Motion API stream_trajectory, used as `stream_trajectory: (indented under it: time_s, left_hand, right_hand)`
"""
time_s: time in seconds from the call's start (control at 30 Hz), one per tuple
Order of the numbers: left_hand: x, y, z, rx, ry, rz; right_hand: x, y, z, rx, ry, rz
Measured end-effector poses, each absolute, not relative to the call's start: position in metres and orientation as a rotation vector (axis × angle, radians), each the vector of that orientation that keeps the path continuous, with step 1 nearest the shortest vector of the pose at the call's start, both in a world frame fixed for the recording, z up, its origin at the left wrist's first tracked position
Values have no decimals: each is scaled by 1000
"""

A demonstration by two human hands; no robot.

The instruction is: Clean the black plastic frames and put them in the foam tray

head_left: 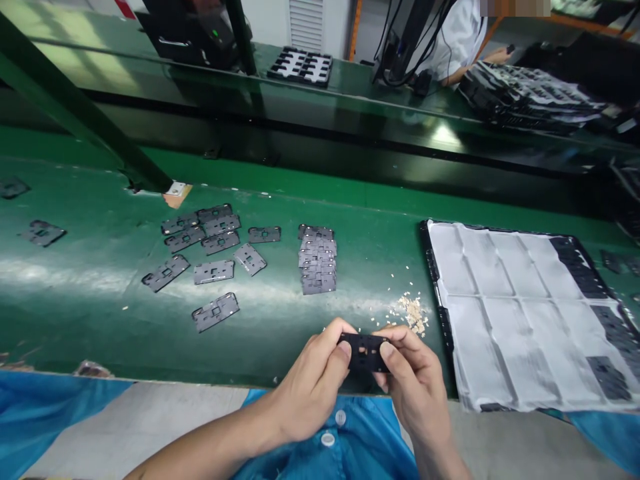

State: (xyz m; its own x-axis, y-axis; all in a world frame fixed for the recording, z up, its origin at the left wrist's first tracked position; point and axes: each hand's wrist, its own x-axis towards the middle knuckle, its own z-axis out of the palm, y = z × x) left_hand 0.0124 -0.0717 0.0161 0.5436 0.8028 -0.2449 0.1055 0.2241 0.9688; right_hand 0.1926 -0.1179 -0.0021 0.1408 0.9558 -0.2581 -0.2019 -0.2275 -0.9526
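Note:
Between my two hands, close to the bench's front edge, is a thin black plastic plate (367, 352) with small cutouts. My left hand (320, 377) grips its left end, thumb on the face. At the right end, my right hand (413, 370) pinches it the same way; the fingers behind the plate are partly hidden. Just beyond my right hand lies a scattered heap of tiny pale chips (413, 313). An overlapping column of similar plates (319, 263) lies ahead of my hands. More loose plates (214, 271) are spread to the left.
A black tray with a white divided liner (480, 297) stands at right, with dark plates along its far side. A green post (85, 100) slants up at left. Behind the raised ledge are another tray (301, 65), stacked trays (530, 97) and a person's white sleeve (457, 40).

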Motion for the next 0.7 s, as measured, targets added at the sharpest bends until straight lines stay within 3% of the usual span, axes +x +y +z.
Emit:
stream_trajectory:
  time_s: [0.4, 0.7]
  left_hand:
    - [6, -65, 6, 1097, 937, 576]
    - [1, -55, 4, 1244, 1054, 608]
  right_hand:
    - [189, -112, -14, -1428, -848, 1297]
    - [172, -103, -4, -1474, -1074, 1054]
